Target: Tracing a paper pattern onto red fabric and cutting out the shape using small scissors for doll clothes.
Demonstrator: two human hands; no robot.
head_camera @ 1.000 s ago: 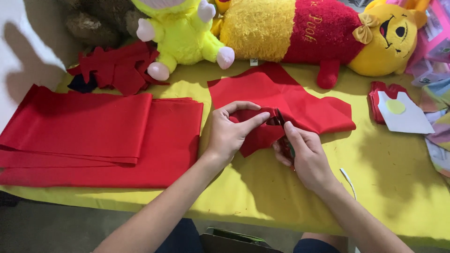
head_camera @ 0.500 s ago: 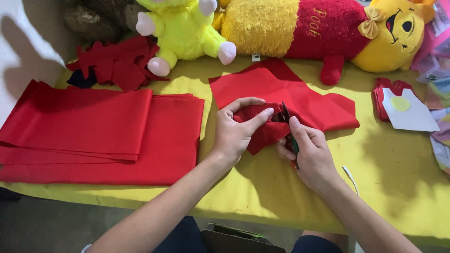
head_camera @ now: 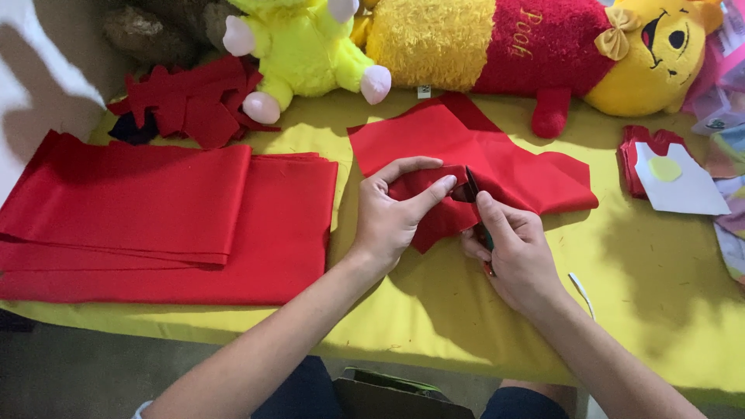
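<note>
A loose piece of red cloth (head_camera: 466, 143) lies on the yellow table (head_camera: 388, 310). My left hand (head_camera: 392, 213) pinches a folded corner of it between thumb and fingers. My right hand (head_camera: 516, 252) grips a pair of scissors (head_camera: 473, 190), whose dark blades stick up into the cloth right beside my left fingertips. Most of the scissors is hidden inside my fist.
A folded stack of red fabric (head_camera: 163, 217) lies at the left, with red cut scraps (head_camera: 186, 101) behind it. Plush toys line the far edge: a yellow-green one (head_camera: 303, 50) and a long yellow-and-red one (head_camera: 528, 46). White paper with a yellow circle (head_camera: 675, 182) sits at the right.
Both hands stay on the cloth and the scissors. The left fingers have shifted slightly along the fold, and the view has moved a little.
</note>
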